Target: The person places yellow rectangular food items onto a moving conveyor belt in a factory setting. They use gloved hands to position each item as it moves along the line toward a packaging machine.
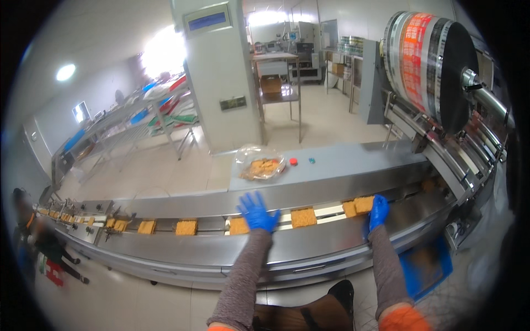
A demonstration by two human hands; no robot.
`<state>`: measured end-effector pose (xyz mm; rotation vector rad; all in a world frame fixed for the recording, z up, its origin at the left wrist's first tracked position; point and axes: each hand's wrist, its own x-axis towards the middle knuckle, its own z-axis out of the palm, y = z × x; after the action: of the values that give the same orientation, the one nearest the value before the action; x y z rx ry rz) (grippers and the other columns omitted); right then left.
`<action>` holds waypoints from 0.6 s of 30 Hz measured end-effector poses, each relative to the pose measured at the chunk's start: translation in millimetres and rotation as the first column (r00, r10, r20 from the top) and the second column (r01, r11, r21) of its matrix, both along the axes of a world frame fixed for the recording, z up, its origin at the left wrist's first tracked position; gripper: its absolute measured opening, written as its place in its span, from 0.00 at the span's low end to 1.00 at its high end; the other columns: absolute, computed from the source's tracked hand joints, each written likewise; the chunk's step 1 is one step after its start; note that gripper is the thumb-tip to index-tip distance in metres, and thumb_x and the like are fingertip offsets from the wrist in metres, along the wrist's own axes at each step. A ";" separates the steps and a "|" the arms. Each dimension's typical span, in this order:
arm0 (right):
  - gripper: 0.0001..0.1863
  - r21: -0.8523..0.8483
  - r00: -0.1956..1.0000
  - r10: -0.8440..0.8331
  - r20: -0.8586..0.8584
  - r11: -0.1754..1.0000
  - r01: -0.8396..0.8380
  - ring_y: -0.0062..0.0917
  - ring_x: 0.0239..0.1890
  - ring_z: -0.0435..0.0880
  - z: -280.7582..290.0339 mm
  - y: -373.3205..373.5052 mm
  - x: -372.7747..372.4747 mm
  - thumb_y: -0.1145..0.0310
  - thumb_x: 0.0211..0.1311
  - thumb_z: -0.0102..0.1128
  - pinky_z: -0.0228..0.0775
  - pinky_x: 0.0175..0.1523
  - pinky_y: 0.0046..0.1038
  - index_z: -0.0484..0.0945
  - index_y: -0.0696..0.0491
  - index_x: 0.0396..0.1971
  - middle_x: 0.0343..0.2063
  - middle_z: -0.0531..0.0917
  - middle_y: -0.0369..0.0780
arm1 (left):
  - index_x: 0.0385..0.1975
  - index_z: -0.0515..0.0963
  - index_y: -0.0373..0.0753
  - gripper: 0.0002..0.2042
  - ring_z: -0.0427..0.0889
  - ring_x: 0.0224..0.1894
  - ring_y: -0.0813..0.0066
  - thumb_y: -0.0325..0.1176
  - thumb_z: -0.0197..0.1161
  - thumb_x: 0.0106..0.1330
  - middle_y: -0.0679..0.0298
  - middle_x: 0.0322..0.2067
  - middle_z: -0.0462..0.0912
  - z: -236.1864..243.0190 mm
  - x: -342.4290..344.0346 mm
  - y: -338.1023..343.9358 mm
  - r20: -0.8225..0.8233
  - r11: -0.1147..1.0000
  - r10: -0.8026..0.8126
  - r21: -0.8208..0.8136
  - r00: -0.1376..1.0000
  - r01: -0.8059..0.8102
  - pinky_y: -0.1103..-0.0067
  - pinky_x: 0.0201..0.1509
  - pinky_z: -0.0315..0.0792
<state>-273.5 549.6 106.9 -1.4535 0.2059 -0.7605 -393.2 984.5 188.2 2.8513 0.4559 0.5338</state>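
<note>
A steel conveyor (309, 246) runs across in front of me, carrying golden-brown square snack blocks in a spaced row. My left hand (258, 212), in a blue glove, is spread flat over the belt with fingers apart. It partly covers one snack block (238, 225); whether it touches it I cannot tell. Another block (303, 218) lies between my hands. My blue-gloved right hand (379, 212) has its fingers curled at the end of a snack block (364, 204), which overlaps a second one (349, 209) to its left.
Behind the belt, a grey ledge (342, 161) bears a clear bag of broken pieces (263, 167) and a red cap (293, 161). A large printed film roll (422, 66) hangs at right. A blue crate (426, 267) stands below right. Another person (52, 243) is at far left.
</note>
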 end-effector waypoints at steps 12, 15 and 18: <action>0.08 -0.105 0.998 0.042 -0.050 0.993 -0.047 0.19 0.33 0.78 3.1 5.0 -15.7 0.70 0.66 0.59 0.74 0.41 0.25 0.81 0.56 0.41 0.31 0.81 0.36 | 0.74 0.41 0.35 0.53 0.39 0.75 0.39 0.72 0.48 0.60 0.36 0.72 0.42 -3.9 85.5 -27.8 -0.139 0.956 -0.238 -0.210 0.961 0.206 0.52 0.75 0.35; 0.07 -0.024 0.974 0.104 -0.200 0.994 -0.111 0.19 0.33 0.78 26.8 23.4 -26.2 0.70 0.66 0.59 0.74 0.40 0.24 0.81 0.56 0.41 0.30 0.81 0.36 | 0.74 0.40 0.37 0.53 0.37 0.76 0.43 0.73 0.47 0.60 0.43 0.73 0.41 -0.6 94.8 -51.0 -0.193 0.940 -0.320 -0.185 0.928 0.286 0.52 0.75 0.33; 0.07 -0.020 0.989 0.081 -0.120 0.996 -0.084 0.19 0.34 0.78 41.9 30.3 -33.8 0.69 0.66 0.60 0.73 0.42 0.24 0.82 0.56 0.39 0.31 0.81 0.35 | 0.74 0.43 0.36 0.51 0.38 0.76 0.48 0.72 0.44 0.63 0.46 0.74 0.42 -2.5 103.7 -78.3 -0.217 0.884 -0.467 -0.139 0.857 0.446 0.53 0.76 0.33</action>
<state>-307.3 579.8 148.8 -1.5229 0.2262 -0.6115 -289.5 906.2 185.7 2.8081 -0.1713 0.0707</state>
